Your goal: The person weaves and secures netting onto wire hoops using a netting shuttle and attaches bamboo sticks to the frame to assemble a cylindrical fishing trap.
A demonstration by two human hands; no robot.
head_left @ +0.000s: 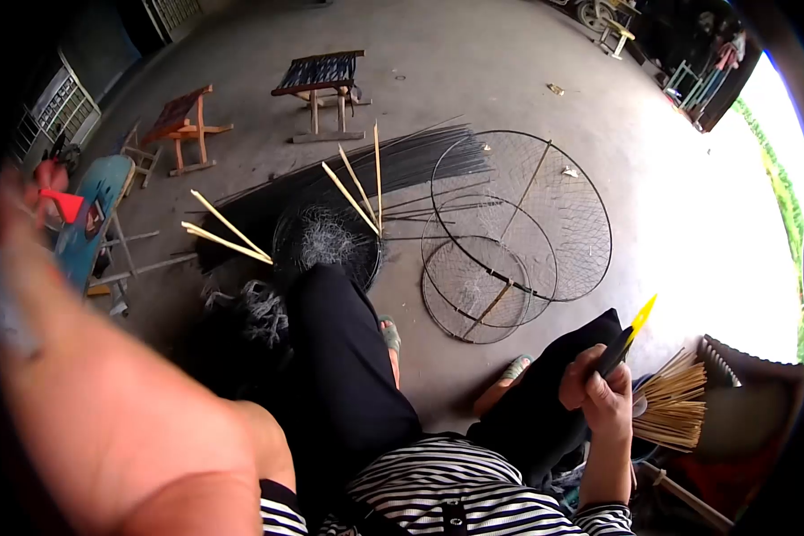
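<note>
My right hand (600, 386) is closed around a netting needle (632, 332) with a yellow pointed tip and a dark body, held above my right knee. My left hand (27, 259) is raised very close to the camera at the left edge, and motion smears its fingers. Whether it holds anything cannot be made out. In front of my left knee sits a round dark basket (366, 265) with tangled pale thread (326, 239) inside. Several pale sticks (351, 191) stand up around its rim. Right of it, overlapping round mesh hoops (518, 237) lie on the floor.
Long thin black rods (411, 161) lie bundled behind the basket. Stools (320, 85) stand farther back. A blue board (98, 210) with a red object (62, 204) is at left. Bundled thin sticks (674, 402) stand beside my right hand.
</note>
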